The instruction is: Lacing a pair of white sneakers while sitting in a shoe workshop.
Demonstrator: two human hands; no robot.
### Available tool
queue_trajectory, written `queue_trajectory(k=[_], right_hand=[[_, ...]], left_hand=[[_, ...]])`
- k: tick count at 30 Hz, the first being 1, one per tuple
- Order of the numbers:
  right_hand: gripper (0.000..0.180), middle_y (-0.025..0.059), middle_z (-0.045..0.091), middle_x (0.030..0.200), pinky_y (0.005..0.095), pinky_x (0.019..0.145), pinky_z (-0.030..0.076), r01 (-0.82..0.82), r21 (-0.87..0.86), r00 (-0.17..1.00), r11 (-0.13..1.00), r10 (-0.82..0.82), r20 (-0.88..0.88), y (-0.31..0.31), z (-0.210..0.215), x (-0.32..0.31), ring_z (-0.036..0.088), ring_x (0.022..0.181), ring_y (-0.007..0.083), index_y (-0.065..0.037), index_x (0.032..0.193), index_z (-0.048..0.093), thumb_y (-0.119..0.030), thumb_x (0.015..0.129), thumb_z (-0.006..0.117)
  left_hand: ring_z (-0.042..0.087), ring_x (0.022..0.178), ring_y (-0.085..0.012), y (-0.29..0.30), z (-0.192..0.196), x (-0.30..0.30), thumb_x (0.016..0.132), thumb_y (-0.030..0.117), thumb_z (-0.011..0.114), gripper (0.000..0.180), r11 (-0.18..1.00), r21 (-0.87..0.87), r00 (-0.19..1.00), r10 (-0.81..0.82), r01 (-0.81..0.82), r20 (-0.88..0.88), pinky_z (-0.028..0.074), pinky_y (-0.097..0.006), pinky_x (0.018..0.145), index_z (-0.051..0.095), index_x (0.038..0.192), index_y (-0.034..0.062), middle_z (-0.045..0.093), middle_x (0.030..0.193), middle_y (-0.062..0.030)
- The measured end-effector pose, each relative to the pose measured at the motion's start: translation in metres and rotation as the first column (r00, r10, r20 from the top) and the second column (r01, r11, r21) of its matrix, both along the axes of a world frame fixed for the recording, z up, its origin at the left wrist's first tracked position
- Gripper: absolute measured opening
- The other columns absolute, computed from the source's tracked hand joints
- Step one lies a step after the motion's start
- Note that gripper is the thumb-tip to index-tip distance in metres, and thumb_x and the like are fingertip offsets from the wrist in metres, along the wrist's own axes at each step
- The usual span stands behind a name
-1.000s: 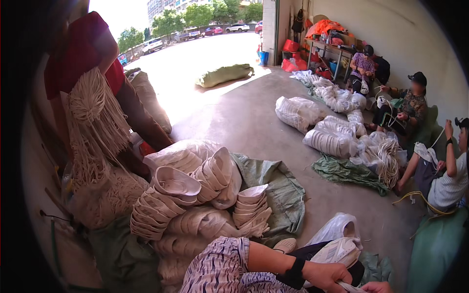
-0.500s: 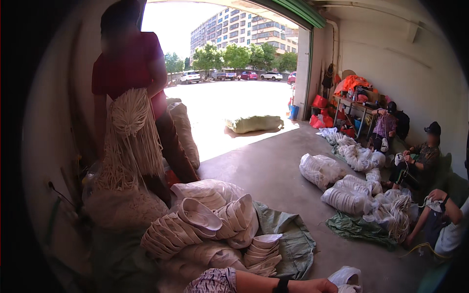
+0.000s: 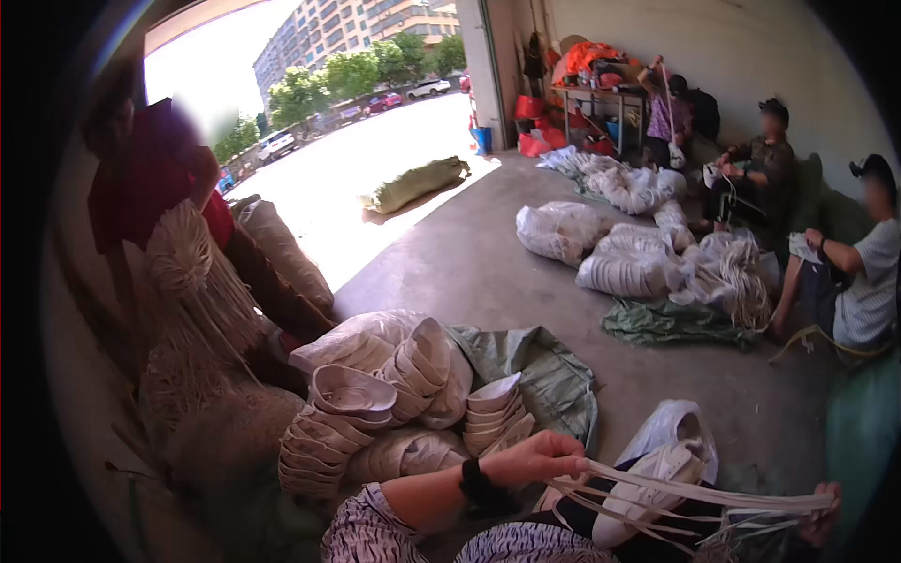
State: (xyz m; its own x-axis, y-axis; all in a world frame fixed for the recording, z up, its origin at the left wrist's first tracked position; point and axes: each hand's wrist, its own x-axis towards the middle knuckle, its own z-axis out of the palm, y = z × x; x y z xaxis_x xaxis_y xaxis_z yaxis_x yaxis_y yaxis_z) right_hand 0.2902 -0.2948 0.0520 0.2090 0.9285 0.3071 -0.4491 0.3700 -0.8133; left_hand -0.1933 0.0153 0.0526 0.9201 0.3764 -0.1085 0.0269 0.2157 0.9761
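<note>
My left hand (image 3: 537,459), with a black band at the wrist, is closed in a pinch on several flat white laces (image 3: 713,492). The laces stretch rightward to my right hand (image 3: 820,514), whose closed fingers grip their other end in the dim lower right. Under the laces, a pale canvas shoe (image 3: 648,488) lies tilted over my dark-clothed lap. A clear plastic bag (image 3: 696,430) with white footwear in it is just beyond the shoe.
Stacked cream shoe uppers (image 3: 328,446) and a green woven sheet (image 3: 549,375) lie ahead. A person in red (image 3: 155,178) holds a lace bundle (image 3: 183,253) at left. Seated people (image 3: 868,281) work on the right, beside bagged uppers (image 3: 624,267). A rolled sack (image 3: 418,185) lies outside.
The view has swung right and down. My left hand, earlier beside the plastic bag, now pinches laces. My right hand and the shoe on my lap have come into view.
</note>
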Motion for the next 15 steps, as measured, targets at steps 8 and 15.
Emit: queue_trajectory(k=[8,15], right_hand=[[0.040,0.0028,0.044,0.059,0.0186,0.037,0.033,0.455,-0.243,0.882,0.857,-0.396,0.255,-0.083,0.046,-0.054,0.034,0.038,0.0046,-0.007,0.066,0.043,-0.035,0.084,0.064],[0.027,0.0037,0.048,0.060,0.0167,0.036,0.028,0.601,-0.457,0.792,0.656,-0.566,0.229,-0.170,-0.005,-0.077,0.031,0.035,0.0032,-0.006,0.069,0.048,-0.024,0.084,0.061]], left_hand=[[0.047,0.056,-0.0065,0.019,0.024,-0.040,0.078,0.018,0.067,0.020,0.993,0.020,0.991,0.117,-0.116,-0.069,0.035,-0.020,0.051,0.059,0.072,0.0009,0.056,0.063,-0.0012],[0.053,0.053,-0.0101,0.030,0.097,-0.084,0.069,0.022,0.076,0.031,0.977,0.202,0.982,0.102,-0.068,-0.160,0.037,-0.022,0.049,0.061,0.070,-0.0047,0.060,0.063,-0.0089]])
